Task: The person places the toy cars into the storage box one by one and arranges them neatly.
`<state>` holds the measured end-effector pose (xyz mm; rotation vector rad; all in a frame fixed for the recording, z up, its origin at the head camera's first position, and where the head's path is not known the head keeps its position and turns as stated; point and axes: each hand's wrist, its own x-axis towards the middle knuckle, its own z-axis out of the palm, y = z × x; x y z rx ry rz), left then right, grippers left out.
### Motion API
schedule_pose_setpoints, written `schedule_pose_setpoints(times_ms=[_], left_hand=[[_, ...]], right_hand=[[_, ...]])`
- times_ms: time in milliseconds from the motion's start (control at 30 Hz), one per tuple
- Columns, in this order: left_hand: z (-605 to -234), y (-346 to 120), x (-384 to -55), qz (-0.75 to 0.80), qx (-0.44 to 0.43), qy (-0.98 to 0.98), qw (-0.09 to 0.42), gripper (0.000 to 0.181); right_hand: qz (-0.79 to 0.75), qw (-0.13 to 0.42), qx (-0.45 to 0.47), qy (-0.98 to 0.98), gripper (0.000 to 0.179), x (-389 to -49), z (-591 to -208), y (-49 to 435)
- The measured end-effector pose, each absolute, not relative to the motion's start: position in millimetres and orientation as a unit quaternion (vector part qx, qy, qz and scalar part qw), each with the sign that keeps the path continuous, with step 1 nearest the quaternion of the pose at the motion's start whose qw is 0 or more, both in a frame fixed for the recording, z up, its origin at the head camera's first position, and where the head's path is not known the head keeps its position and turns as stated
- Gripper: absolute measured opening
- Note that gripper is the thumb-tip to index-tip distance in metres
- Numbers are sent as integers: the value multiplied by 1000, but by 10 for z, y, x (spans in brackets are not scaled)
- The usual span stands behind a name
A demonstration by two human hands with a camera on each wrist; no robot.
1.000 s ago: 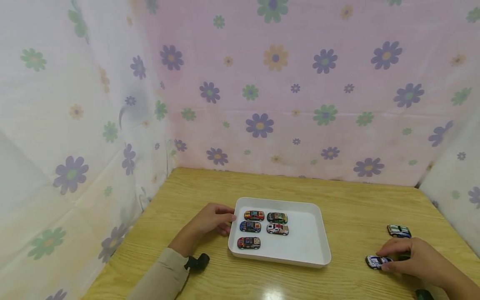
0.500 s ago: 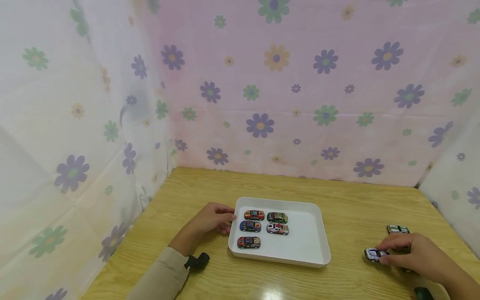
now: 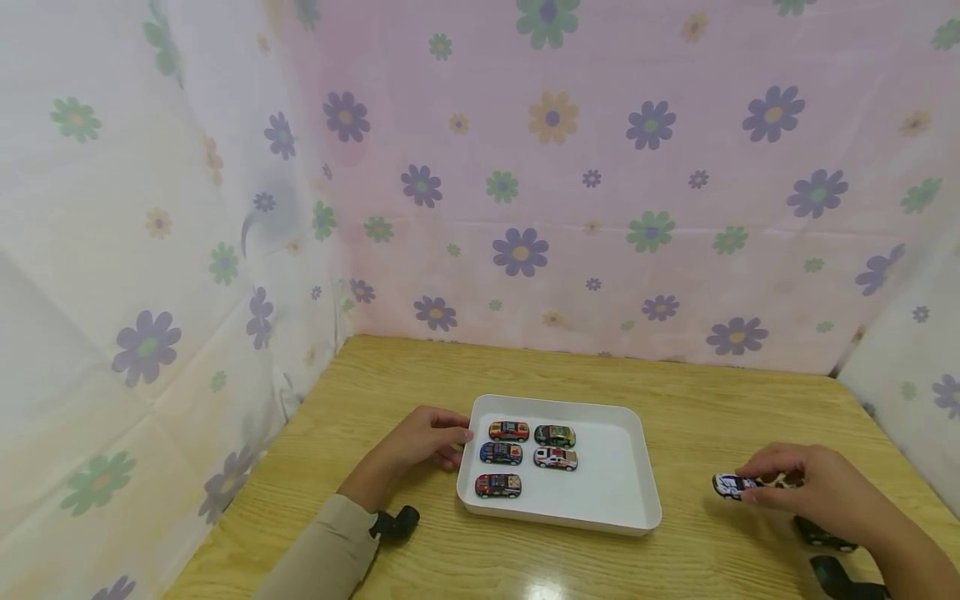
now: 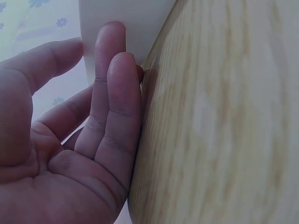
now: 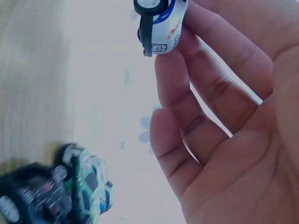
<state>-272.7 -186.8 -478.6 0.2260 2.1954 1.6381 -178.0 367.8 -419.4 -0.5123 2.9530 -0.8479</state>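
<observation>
My right hand pinches a small white toy car with dark blue markings, over the right part of the table. In the right wrist view the held white car shows its wheel and one end at the fingertips. Below the palm, a dark toy car rests on the table. Another toy car, green and white, shows in the right wrist view and is mostly behind the hand in the head view. My left hand touches the left wall of a white tray, fingers extended against its outside.
Several colourful toy cars sit in the tray's left half, among them a blue one and a white-and-red one. Black wrist mounts are on both wrists. A flowered cloth hangs behind the wooden table.
My right hand has lifted the white car from the table and moved it slightly left and away from me. The left hand and the tray have stayed in place.
</observation>
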Motion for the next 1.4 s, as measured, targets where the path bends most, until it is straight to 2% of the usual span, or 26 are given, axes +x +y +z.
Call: schedule_pose_setpoints(times_ms=[333,967,1400], left_hand=[[-4794,-1867,-2715,585,79,784,193,50],[-4798,-1872,-2727,588,83,780,196,47],[-4772,-1865,-2714,586,87,782,194,48]], right_hand=[[-274,-33,-178,945,18,-1912,-4086,3432],[-294,-72,-231,925,17,-2126,-4012,2936],[-310,-63,-262,912,15,-2252,-4082,2590]])
